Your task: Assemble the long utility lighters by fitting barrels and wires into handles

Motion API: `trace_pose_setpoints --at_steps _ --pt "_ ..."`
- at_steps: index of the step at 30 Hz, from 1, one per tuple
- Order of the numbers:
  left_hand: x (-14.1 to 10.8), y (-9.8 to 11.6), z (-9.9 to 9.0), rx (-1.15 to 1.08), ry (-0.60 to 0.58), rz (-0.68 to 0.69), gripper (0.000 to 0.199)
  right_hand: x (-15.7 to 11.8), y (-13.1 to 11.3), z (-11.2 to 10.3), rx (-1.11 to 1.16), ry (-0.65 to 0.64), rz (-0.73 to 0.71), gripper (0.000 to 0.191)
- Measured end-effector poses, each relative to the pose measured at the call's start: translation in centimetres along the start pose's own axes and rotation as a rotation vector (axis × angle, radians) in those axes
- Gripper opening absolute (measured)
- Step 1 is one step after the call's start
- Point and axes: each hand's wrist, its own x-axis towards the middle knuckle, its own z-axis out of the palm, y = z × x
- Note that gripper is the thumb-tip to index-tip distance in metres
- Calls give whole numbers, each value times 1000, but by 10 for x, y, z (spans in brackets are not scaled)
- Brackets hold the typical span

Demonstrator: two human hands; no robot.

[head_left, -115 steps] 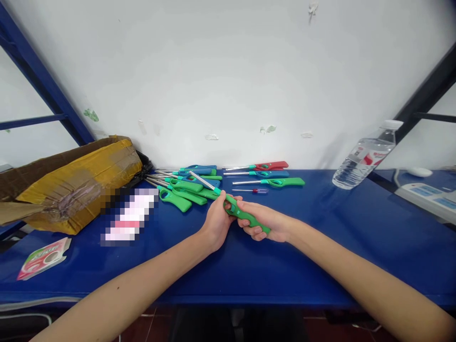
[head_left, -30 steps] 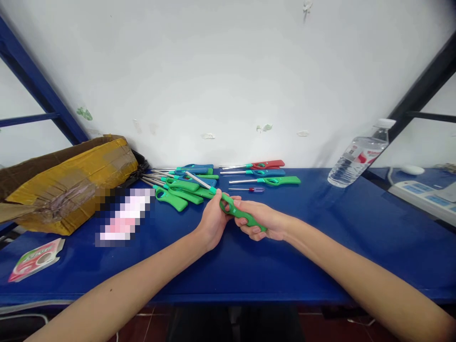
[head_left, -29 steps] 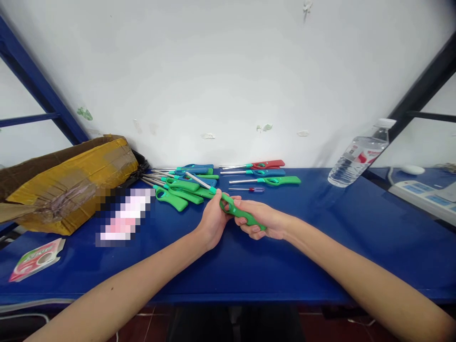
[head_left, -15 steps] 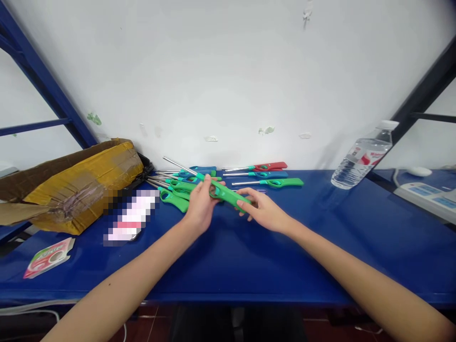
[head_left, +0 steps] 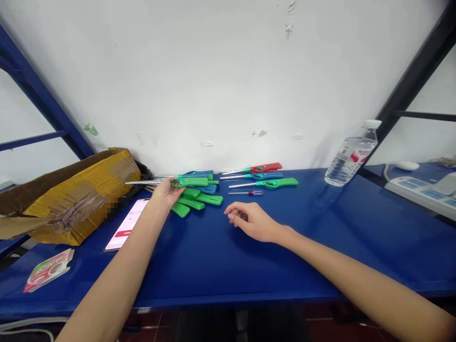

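Note:
My left hand (head_left: pixel 167 190) grips a green long-nosed lighter (head_left: pixel 192 182) near its trigger loop, over a pile of several green and blue lighters (head_left: pixel 210 199). The metal tube of the held lighter points left. My right hand (head_left: pixel 251 221) is empty, its fingers loosely curled with a gap at the thumb, just above the table. Beyond it lies a small screwdriver (head_left: pixel 254 193) with a clear, reddish handle. Behind that lie a green lighter (head_left: pixel 285 182), a blue lighter (head_left: pixel 274 175) and red lighters (head_left: pixel 267 167), tubes pointing left.
A cardboard box (head_left: pixel 96 190) with yellow tape stands at the left on the blue table (head_left: pixel 221 270). Beside it are a phone (head_left: pixel 123 232) and a printed packet (head_left: pixel 50 270). A water bottle (head_left: pixel 351 159) and a power strip (head_left: pixel 420 190) are at the right.
My left hand has carried the green lighter left and back to the pile. My right hand has let go of its handle. The screwdriver and phone now show more fully.

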Motion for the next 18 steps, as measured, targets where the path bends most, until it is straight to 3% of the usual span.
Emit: trace_pose_setpoints --at_steps 8,13,18 --pt "-6 7 -4 62 5 41 44 -2 1 -3 -60 1 -26 23" --pt "-18 -3 0 80 -30 89 36 -1 -3 -5 -170 89 -25 24" --pt "-26 3 0 157 -84 88 27 -1 -9 -10 -166 136 -3 22"
